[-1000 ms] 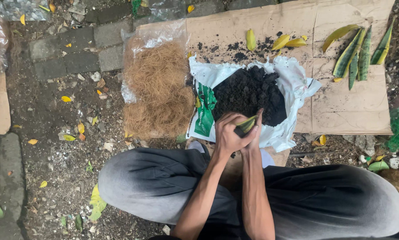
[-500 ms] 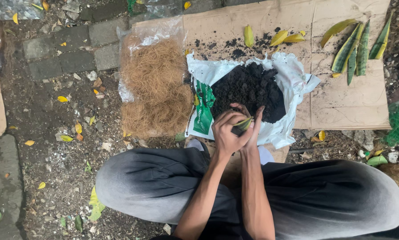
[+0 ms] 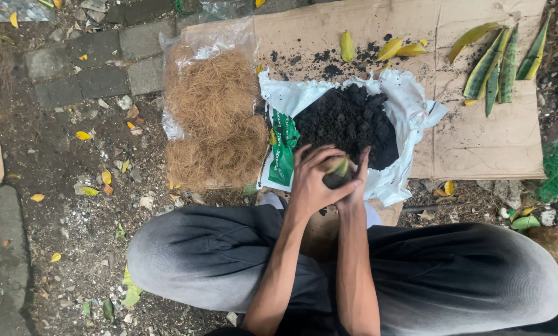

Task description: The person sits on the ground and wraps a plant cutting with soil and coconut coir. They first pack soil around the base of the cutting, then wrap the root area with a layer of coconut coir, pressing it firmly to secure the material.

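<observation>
Landmark: white soil bag [image 3: 398,99], opened flat on the cardboard sheet [image 3: 478,134]; every place below is given from it.
Paving stones: grey blocks [image 3: 92,59] well left of the bag, beyond the fibre.
Fibre heap: dry brown coconut-like fibre [image 3: 213,118] on clear plastic, just left of the bag, touching its edge.
Soil: dark, crumbly heap [image 3: 347,121] in the bag's middle.
Left hand: left hand [image 3: 313,177] at the bag's near edge, fingers curled over the leaf cutting from the left; the grip is closed round it.
Leaf cutting: short green-and-yellow leaf cutting [image 3: 338,171], held between both hands over the bag's near rim, its lower end dark with soil.
Right hand: right hand [image 3: 356,180] pressed against the cutting's right side, fingers pointing up; it cups more than clenches.
Handling, as judged: light, stiff and fleshy; likely to snap or bruise if bent; soil-coated end may be slippery. Best held low on the firm base, with flat fingers on both faces.
Spare leaves: long striped green-yellow leaves [image 3: 499,65] on the cardboard, right of and beyond the bag.
Legs: grey trousers [image 3: 229,255] nearer than the bag, crossed on the ground.
</observation>
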